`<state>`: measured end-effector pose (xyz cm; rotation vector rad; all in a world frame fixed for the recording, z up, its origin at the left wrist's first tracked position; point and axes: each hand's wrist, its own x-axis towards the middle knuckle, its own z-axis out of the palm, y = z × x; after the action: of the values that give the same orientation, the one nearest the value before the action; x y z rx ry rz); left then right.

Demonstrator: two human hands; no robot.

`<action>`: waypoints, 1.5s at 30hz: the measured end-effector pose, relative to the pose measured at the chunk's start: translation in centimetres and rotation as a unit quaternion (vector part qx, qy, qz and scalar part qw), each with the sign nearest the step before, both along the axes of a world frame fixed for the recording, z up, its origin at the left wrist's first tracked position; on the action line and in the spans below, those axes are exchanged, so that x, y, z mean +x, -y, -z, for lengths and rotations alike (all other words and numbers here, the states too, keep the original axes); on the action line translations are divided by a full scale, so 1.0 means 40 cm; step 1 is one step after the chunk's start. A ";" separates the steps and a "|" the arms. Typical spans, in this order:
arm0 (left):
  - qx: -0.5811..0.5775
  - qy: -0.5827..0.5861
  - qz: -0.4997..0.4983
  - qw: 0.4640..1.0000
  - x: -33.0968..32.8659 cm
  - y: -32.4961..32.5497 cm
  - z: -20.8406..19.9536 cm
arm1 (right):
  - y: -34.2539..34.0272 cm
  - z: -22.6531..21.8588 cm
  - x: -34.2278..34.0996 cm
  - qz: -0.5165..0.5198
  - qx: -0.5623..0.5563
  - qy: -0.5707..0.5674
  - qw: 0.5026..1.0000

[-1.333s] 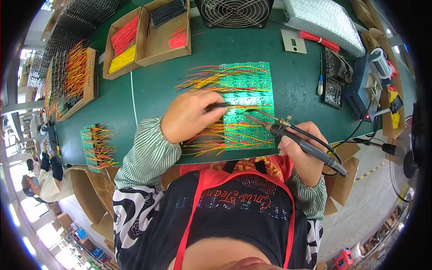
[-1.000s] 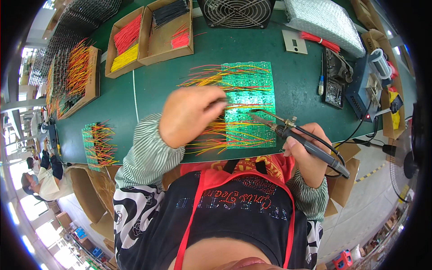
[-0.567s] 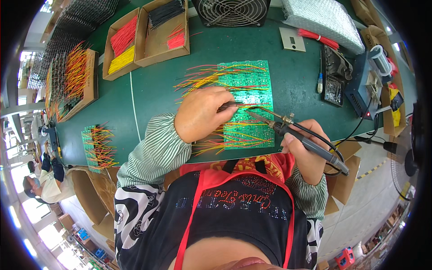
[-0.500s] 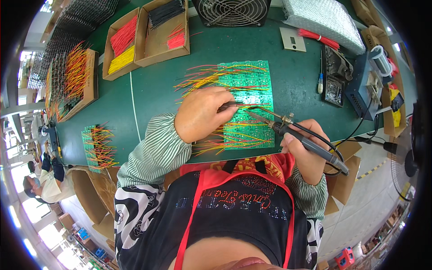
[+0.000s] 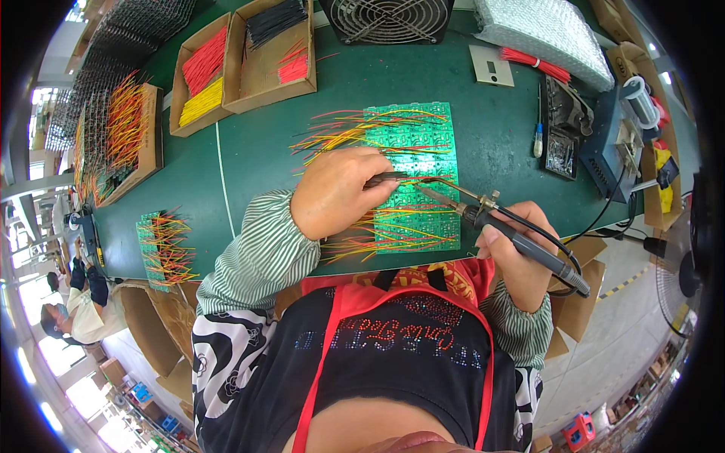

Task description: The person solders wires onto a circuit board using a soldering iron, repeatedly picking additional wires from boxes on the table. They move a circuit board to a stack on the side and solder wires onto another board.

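A green circuit board panel point(image 5: 414, 158) lies on the bench, with red, yellow and black wires point(image 5: 340, 136) sticking out past its left side. Over the board's left edge, my left hand point(image 5: 340, 189) is closed in a pinch on dark wires point(image 5: 387, 178), their ends pointing right. My right hand point(image 5: 517, 249) grips a soldering iron point(image 5: 521, 245) with a thin metal feed tube point(image 5: 449, 183) clamped to it. The iron's tip and the tube's end are at the middle of the board, just right of my left fingertips. Whether the tip touches the board, I cannot tell.
Cardboard trays point(image 5: 272, 98) of cut wires stand at the back left, beside a box of wired boards point(image 5: 132, 143). A second wired panel point(image 5: 155, 249) lies at the left front edge. A fan point(image 5: 389, 19) is at the back; a soldering station point(image 5: 608, 151) stands right.
My right hand and the iron have shifted slightly right and down. My left hand has barely moved, and the dark wires in it now lie closer together.
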<state>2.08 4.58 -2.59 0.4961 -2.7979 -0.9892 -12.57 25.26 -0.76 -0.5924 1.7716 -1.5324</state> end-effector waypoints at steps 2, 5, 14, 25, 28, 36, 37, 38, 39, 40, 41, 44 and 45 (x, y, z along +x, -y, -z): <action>0.002 0.003 -0.001 1.000 0.001 0.000 -0.002 | -0.007 0.001 -0.005 0.000 -0.012 -0.004 1.000; -0.011 -0.003 0.002 1.000 0.006 0.003 -0.009 | -0.014 -0.002 -0.009 0.002 -0.005 -0.016 1.000; -0.080 -0.050 -0.022 0.995 -0.010 -0.001 -0.052 | -0.031 -0.010 -0.017 0.024 -0.005 -0.013 1.000; -0.070 0.006 0.038 0.997 -0.048 -0.028 0.000 | -0.025 0.005 -0.021 0.025 -0.005 -0.002 1.000; -0.063 0.007 0.038 0.997 -0.050 -0.025 0.002 | -0.020 0.006 -0.023 0.020 -0.001 -0.007 1.000; -0.050 0.010 0.042 0.998 -0.051 -0.022 0.000 | -0.029 -0.008 -0.028 0.023 -0.013 -0.005 1.000; -0.050 0.009 0.042 0.998 -0.051 -0.022 0.002 | -0.032 -0.011 -0.030 0.021 -0.012 -0.007 1.000; -0.051 0.008 0.042 0.998 -0.051 -0.021 0.003 | -0.034 -0.014 -0.031 0.019 -0.011 -0.008 1.000; -0.051 0.007 0.042 0.998 -0.050 -0.021 0.002 | -0.036 -0.016 -0.031 0.019 -0.011 -0.009 1.000; -0.049 0.012 0.042 0.998 -0.051 -0.021 0.001 | -0.038 -0.016 -0.032 0.021 -0.012 -0.007 1.000; -0.047 0.017 0.043 0.998 -0.051 -0.021 -0.001 | -0.039 -0.016 -0.033 0.022 -0.012 -0.005 1.000; -0.044 -0.002 0.041 0.998 -0.047 -0.022 -0.011 | -0.046 -0.017 -0.033 0.024 -0.015 0.001 1.000; -0.044 -0.003 0.040 0.998 -0.042 -0.015 -0.018 | -0.047 -0.017 -0.034 0.023 -0.016 0.001 1.000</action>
<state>0.41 5.16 -1.85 0.3725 -2.8623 -0.8741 -13.92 27.14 -0.08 -0.5688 1.7744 -1.5944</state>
